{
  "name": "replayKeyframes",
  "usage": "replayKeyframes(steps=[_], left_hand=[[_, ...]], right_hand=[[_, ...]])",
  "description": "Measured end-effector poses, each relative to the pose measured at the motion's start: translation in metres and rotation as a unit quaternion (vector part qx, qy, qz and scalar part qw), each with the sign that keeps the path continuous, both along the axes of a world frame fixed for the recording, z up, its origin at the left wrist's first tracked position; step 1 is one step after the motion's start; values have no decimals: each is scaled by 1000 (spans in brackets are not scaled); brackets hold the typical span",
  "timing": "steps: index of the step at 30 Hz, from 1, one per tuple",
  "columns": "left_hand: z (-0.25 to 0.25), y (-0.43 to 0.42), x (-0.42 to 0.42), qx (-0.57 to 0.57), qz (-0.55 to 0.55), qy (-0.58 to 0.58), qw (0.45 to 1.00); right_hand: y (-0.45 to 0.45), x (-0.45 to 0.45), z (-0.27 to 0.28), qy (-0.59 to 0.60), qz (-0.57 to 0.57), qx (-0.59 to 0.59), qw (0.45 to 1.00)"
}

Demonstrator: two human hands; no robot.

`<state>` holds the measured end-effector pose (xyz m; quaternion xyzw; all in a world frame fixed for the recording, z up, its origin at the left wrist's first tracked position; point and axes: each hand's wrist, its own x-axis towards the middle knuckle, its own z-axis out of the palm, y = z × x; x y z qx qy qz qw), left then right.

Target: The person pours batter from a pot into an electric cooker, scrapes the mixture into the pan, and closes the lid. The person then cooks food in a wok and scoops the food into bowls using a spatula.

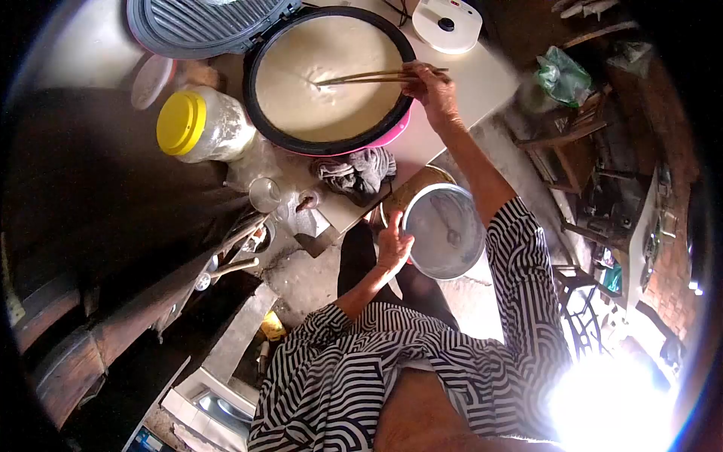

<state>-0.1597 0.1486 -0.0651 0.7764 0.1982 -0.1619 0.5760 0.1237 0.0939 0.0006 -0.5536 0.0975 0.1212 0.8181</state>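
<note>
My right hand is closed around a pair of chopsticks. Their tips dip into pale batter, which fills a round black electric griddle with a pink base. Small ripples or lumps show in the batter around the tips. Lower down, near my legs, my left hand grips the rim of a round metal bowl. Inside the bowl is a thin whitish residue. The griddle's ribbed grey lid lies opened back at the upper left.
Left of the griddle stands a clear jar with a yellow lid. A crumpled cloth and a drinking glass lie near the table's front edge. A white appliance sits at the back right. Wooden chairs stand at right.
</note>
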Motion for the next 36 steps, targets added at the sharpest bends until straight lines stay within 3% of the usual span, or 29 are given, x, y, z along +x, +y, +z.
replayKeyframes(steps=[4,5,7,11,13,14,18,21,24,25,27,29,31,32,33,35,36], left_hand=[[6,19,14,-19,25,-125,992],[13,22,14,-62,39,-61,995],[-2,21,12,-14,40,-102,994],[-17,22,9,-62,51,-78,994],[17,28,23,-170,102,3,980],[28,30,24,-168,127,32,977],[41,32,24,-266,196,-33,943],[50,35,22,-214,136,-38,967],[47,36,15,-211,157,-30,964],[43,33,24,-228,188,-67,953],[33,39,31,-177,171,-47,968],[44,44,34,-260,229,9,938],[58,47,40,-276,250,-20,928],[65,56,43,-233,226,27,946],[46,59,43,-214,217,12,952],[86,71,55,-242,233,59,940],[82,74,57,-242,236,49,940]], right_hand=[[-15,6,5,-7,2,35,999],[-16,8,8,-2,-8,44,999],[-12,6,20,-15,6,46,999],[2,5,48,-62,15,-52,997],[11,9,67,-130,15,-118,984],[13,10,78,-155,31,-126,979],[32,5,65,-199,86,-201,955],[31,7,71,-226,90,-292,925],[25,3,58,-233,141,-266,925],[23,3,60,-178,80,-212,958],[16,11,68,-202,46,-131,969],[15,9,86,-180,37,-127,975],[2,0,97,-164,11,-96,982],[-10,-5,101,-167,-23,-43,985],[-26,-6,106,-134,-26,-72,988],[-55,-25,121,-100,-40,-126,986],[-69,-40,127,-117,-8,-98,988]])
